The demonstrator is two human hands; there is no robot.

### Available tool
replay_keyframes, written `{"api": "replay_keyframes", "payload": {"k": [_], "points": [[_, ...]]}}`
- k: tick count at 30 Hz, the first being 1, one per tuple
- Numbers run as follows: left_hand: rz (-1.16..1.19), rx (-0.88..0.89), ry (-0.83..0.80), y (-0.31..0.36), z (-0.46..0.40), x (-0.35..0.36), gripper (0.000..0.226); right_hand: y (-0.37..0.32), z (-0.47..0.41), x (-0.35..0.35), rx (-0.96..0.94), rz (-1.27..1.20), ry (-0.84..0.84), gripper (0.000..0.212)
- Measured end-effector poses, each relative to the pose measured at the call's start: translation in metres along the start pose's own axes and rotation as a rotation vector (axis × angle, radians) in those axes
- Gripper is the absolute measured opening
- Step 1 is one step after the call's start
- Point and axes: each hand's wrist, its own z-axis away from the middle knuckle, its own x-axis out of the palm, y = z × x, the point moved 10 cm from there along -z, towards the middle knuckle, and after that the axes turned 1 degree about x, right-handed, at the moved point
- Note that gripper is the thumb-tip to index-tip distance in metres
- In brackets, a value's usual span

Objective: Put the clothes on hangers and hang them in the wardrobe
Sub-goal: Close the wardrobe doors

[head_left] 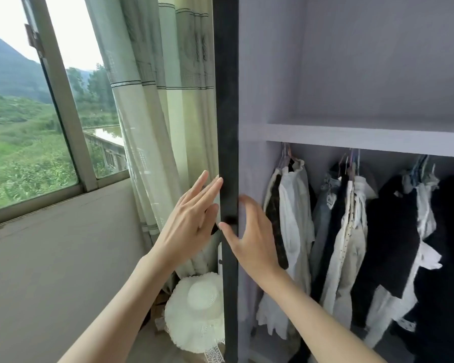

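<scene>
- The clothes (351,231) that show here are already on hangers (350,163), bunched along the top of the lower bay of the wardrobe (378,74), right under the shelf (364,138). Whites and creams sit toward the left, a denim piece in the middle, dark stuff to the right. No loose garment or spare hanger anywhere in view, so whatever's waiting to be hung is out of shot.
- The step in hand looks like handling the dark door edge (227,127), which stands edge-on between the two hands. Can't tell whether it's swinging open or shut.
- Left hand (192,221) is on the outer side of the door, fingers spread and nearly straight, tips right at the edge. Flat palm, not gripping anything.
- Right hand (249,237) is on the inner side, fingers loosely fanned, thumb reaching toward a small dark knob (231,220) on the edge. Nothing is held here either, and it's a bit blurred, so actual contact is hard to call.
- My take on doing it well: guide the door with flat palms like this and keep fingertips off the hinge side. If it's opening, push it fully clear so both hands are free for hangers.
- Watch the curtain (152,127) just beside the door, and the white sun hat (194,310) on the floor at its foot. Either could snag.
- The window (37,127) sits further left, well out of the way.
</scene>
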Motion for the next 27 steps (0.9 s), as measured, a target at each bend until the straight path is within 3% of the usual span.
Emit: {"api": "replay_keyframes", "payload": {"k": [2,8,14,17,20,27], "points": [[-0.027,0.086,-0.04,0.025,-0.012,0.015,0.052,0.013,0.0,-0.031,-0.019,0.022,0.025,0.052],[0.058,0.275,-0.197,0.088,-0.053,0.083,0.051,0.067,0.008,-0.11,0.069,0.087,0.046,0.06],[0.461,0.157,-0.467,0.127,-0.113,0.176,0.038,0.14,-0.005,-0.179,0.286,0.158,0.195,0.058],[0.283,0.213,-0.454,0.141,-0.142,0.216,0.04,0.166,-0.021,-0.207,0.295,0.215,0.225,0.057],[0.063,0.279,-0.273,0.142,-0.176,0.234,0.047,0.179,-0.042,-0.222,0.18,0.381,0.205,0.066],[-0.229,0.154,-0.204,0.107,-0.249,0.273,0.084,0.234,-0.09,-0.241,0.017,0.854,0.094,0.092]]}}
